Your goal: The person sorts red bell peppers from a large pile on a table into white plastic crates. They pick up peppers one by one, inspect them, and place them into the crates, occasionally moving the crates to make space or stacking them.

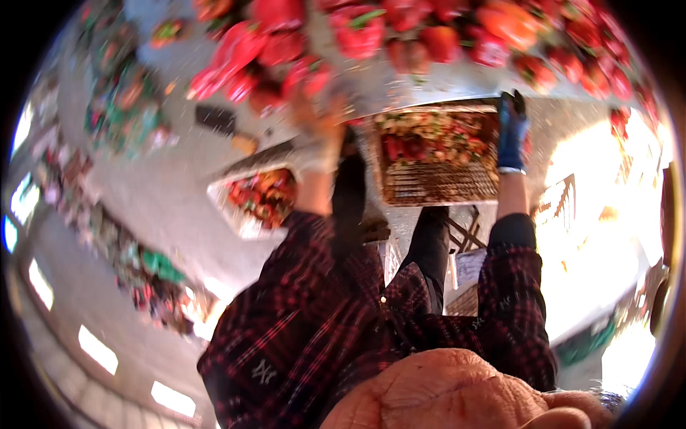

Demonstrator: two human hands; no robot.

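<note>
My left hand (320, 115) is blurred, in what looks like a pale glove, beside red peppers (308, 75) at the edge of a metal work surface (407, 94). Whether it holds anything cannot be told. My right hand (512, 128), in a blue and black glove, is raised beside the right end of a brown plastic crate (439, 185); its grip is unclear. Pepper pieces and trimmings (437, 137) fill part of that crate. Many more red peppers (356, 29) and an orange one (508, 24) lie across the surface above both hands.
A white container (252, 230) of cut red peppers (262, 195) stands low on the left. Near it, a dark-bladed tool (215, 119) with a yellowish end lies on the floor. Folding legs (466, 233) stand below the crate. Green and red heaps (128, 107) lie farther left.
</note>
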